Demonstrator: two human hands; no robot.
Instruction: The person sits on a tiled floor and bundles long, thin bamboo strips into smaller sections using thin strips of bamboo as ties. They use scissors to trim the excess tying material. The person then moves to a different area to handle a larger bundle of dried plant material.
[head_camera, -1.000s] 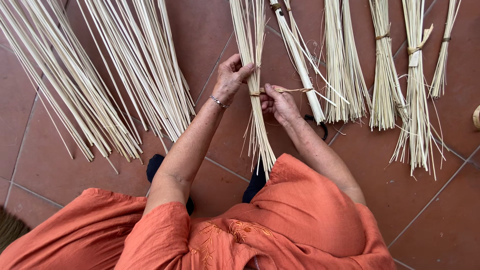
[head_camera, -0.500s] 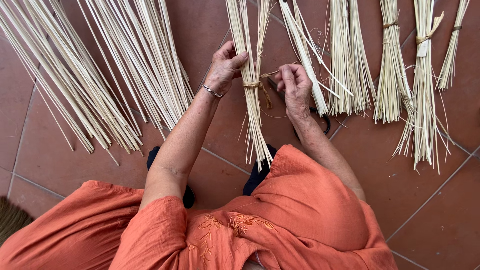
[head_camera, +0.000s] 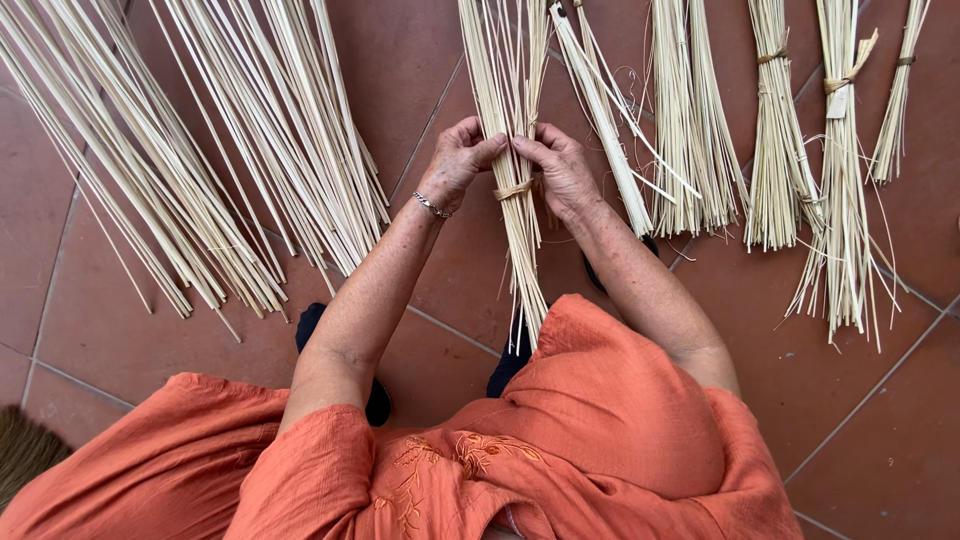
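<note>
Centrally, a bundle (head_camera: 515, 150) of pale straw stalks is seen lying on the floor (head_camera: 420, 70), running from the far edge toward the person, with its near ends fanned out just over an orange-clad knee. It is gripped from both sides at about mid-length. The left hand (head_camera: 462, 160) is closed on the bundle's left flank, fingers curled over the stalks and thumb pressed in from the side; a bracelet (head_camera: 432, 206) is worn at its wrist. The right hand (head_camera: 562, 172) is clasped on the right flank, its fingertips meeting those of the left across the top of the stalks. Just near of the fingers, a tie (head_camera: 514, 189) of flat straw is wrapped around the bundle, touching both hands' thumbs.

To the left, two loose heaps (head_camera: 270, 140) of long stalks are spread aslant on the red tiles, well apart from the hands. To the right, several bound sheaves (head_camera: 780, 140) are laid side by side, the closest just beside the right hand. Dark shoes (head_camera: 312, 325) are partly shown below the forearms.
</note>
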